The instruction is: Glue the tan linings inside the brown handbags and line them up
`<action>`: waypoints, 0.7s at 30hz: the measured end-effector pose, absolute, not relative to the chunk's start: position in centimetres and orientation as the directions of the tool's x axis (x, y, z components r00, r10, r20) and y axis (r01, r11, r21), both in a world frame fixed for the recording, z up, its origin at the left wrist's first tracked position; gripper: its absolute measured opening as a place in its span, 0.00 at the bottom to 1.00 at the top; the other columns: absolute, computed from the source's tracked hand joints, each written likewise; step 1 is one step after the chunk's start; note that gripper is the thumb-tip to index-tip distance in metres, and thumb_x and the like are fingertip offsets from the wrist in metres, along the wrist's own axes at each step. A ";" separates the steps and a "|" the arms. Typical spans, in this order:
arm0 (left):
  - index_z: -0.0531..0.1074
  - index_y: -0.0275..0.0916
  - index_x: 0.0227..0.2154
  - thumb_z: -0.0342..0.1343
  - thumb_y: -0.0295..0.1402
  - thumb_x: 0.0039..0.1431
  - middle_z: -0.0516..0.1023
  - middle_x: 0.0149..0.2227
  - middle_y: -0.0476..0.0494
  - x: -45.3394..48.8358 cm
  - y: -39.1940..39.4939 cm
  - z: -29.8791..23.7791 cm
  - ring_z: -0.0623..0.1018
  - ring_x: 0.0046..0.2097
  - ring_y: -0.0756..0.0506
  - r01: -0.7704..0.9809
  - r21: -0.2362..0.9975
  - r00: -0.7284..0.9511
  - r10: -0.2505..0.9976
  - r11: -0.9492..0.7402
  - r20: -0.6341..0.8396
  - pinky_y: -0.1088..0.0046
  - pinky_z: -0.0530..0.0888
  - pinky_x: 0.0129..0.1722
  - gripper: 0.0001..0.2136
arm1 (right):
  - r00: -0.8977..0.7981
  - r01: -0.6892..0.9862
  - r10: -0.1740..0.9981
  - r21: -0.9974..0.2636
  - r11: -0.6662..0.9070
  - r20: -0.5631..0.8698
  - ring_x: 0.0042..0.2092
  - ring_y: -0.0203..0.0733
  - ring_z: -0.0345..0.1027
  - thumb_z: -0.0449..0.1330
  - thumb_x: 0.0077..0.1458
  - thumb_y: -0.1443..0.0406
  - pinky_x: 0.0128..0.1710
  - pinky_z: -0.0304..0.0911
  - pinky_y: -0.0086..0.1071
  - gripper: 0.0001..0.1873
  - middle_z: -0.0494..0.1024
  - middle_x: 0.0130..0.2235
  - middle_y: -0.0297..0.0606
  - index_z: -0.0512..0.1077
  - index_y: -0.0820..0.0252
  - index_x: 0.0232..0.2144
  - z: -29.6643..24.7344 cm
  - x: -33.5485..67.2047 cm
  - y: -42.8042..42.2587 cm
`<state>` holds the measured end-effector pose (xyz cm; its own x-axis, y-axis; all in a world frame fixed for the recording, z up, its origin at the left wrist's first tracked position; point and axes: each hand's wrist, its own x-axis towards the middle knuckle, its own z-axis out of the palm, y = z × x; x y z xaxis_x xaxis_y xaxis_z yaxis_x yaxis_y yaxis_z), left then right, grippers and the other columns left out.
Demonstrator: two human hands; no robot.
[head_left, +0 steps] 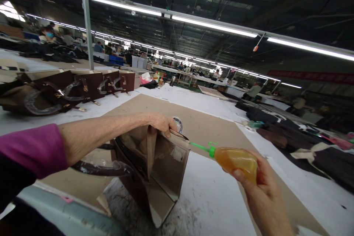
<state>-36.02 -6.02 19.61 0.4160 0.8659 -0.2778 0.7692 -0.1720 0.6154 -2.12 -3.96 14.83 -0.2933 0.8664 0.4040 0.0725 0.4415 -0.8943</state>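
A brown handbag (pixel 163 166) lies tipped on the table before me, its beige-lined inside facing me. My left hand (pixel 163 122) grips the far upper edge of the bag, fingers bent over the lining. In my right hand (pixel 258 180) is a squeeze bottle (pixel 236 160) of amber liquid, likely glue, with a green cap and a long thin green nozzle. The nozzle tip meets the bag's edge just right of my left fingers. A plastic-wrapped handle (pixel 102 168) sticks out to the left, under my forearm.
Several brown bags (pixel 83 86) with wrapped handles stand in a row at the back left. Dark fabric pieces (pixel 298 140) are heaped along the right. Brown board (pixel 210 125) and white paper cover the table. A metal post (pixel 87 22) rises behind the bags; people work farther off.
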 end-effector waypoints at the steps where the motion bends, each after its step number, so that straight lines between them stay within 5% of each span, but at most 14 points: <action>1: 0.77 0.32 0.40 0.55 0.25 0.46 0.75 0.29 0.49 -36.0 -6.0 19.6 0.69 0.34 0.47 0.764 0.621 0.421 0.864 -0.174 -0.275 0.77 0.66 0.35 0.17 | -0.291 0.070 0.868 -0.895 0.440 0.403 0.41 0.42 0.70 0.67 0.47 0.56 0.40 0.65 0.25 0.29 0.75 0.43 0.35 0.64 0.51 0.50 14.7 -2.1 -3.9; 16: 0.77 0.31 0.38 0.53 0.23 0.46 0.73 0.27 0.50 -35.5 -6.3 19.7 0.68 0.33 0.47 0.745 0.632 0.456 0.854 -0.213 -0.251 0.77 0.64 0.32 0.15 | -0.255 0.064 0.837 -0.855 0.515 0.485 0.38 0.40 0.71 0.69 0.44 0.59 0.36 0.67 0.24 0.25 0.76 0.40 0.34 0.68 0.52 0.45 15.3 -2.5 -4.5; 21: 0.77 0.34 0.37 0.54 0.24 0.46 0.73 0.27 0.52 -35.5 -6.4 19.7 0.68 0.34 0.48 0.761 0.619 0.438 0.859 -0.196 -0.266 0.79 0.64 0.33 0.14 | -0.264 0.014 0.878 -0.908 0.418 0.400 0.40 0.41 0.71 0.69 0.43 0.59 0.38 0.66 0.25 0.28 0.76 0.42 0.35 0.66 0.51 0.47 14.8 -2.3 -4.1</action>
